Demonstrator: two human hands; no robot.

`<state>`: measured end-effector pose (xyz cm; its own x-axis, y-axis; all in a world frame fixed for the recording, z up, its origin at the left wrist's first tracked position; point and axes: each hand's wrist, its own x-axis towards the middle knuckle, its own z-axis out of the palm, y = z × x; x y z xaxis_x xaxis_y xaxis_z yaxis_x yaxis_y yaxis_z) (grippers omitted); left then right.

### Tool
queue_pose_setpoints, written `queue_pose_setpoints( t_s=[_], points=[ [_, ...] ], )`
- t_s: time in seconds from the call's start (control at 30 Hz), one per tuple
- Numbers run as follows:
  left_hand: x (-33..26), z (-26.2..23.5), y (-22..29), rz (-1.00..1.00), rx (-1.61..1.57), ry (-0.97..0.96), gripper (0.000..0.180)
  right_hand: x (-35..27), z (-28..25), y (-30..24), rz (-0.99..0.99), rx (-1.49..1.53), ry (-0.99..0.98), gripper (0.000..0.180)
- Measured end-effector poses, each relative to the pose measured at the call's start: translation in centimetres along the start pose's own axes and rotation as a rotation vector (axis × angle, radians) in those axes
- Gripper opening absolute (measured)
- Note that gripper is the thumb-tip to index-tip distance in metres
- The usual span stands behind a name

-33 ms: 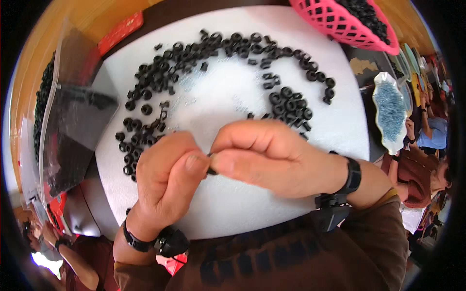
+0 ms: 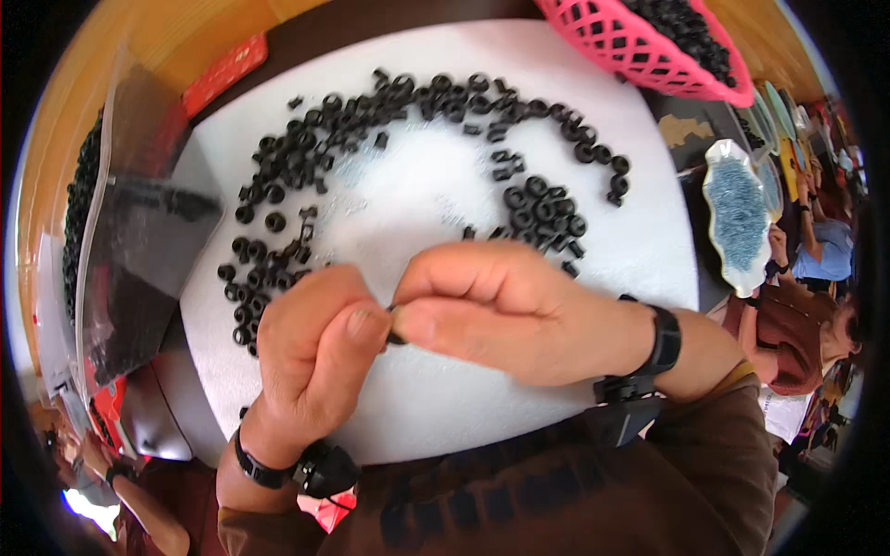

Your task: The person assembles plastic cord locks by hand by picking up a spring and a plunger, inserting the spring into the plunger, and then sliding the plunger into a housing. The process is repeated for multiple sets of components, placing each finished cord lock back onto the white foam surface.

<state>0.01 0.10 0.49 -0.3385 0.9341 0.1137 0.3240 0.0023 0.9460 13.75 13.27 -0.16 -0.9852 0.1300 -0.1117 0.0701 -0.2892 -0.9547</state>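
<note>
My left hand (image 2: 315, 343) and my right hand (image 2: 524, 320) meet above a white board (image 2: 464, 408), thumbs and bent fingers pinched together. Between the fingertips shows the dark edge of a small black part (image 2: 397, 338); most of it is covered, so its exact kind cannot be made out. Beyond my hands, loose small black ring-shaped parts (image 2: 297, 157) curve across the board, mixed with short black cylindrical pieces. A tighter cluster of black ring-shaped parts (image 2: 538, 208) lies just past my right hand. Tiny silvery bits (image 2: 352, 171) are scattered inside the curve.
A pink lattice basket (image 2: 640, 56) of black pieces stands at the far right. Right of the board is a white scalloped dish (image 2: 739, 218) of fine silvery-blue bits. On the left stands a clear plastic bin (image 2: 139, 232). Other people (image 2: 788, 334) sit at both sides.
The whole view has shifted slightly, with the board and its parts a little lower and further left. Both hands keep the same pinch at the black part.
</note>
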Motion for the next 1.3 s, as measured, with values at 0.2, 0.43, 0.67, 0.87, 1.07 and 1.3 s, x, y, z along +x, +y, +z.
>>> queue_pose_setpoints(
  t_s=[0.2,0.43,0.67,0.87,1.07,1.3],
  points=[
    [-0.7,-0.3,-0.1,0.027,0.054,0.0,0.027,0.0,0.1,0.3,-0.089,-0.118,-0.062,0.02],
    [-0.7,0.2,-0.1,0.131,0.056,0.063,0.03,0.1,-0.1,0.0,-0.168,-0.164,-0.075,0.021],
    [0.0,-0.3,-0.9,0.057,-0.315,0.272,0.041,0.1,-0.7,-1.0,-0.013,0.149,0.033,0.022],
    [-0.5,-0.4,-0.9,0.128,-0.208,0.22,0.04,0.5,-0.9,-1.2,-0.053,0.164,0.194,0.027],
    [-0.3,-0.7,-1.5,0.127,-0.195,0.174,0.036,0.4,-3.7,-3.5,-0.183,0.447,0.459,0.025],
    [-0.9,-0.5,-0.6,0.1,-0.122,0.229,0.038,-0.9,-13.2,-12.0,-0.456,0.621,0.409,0.024]
  ],
)
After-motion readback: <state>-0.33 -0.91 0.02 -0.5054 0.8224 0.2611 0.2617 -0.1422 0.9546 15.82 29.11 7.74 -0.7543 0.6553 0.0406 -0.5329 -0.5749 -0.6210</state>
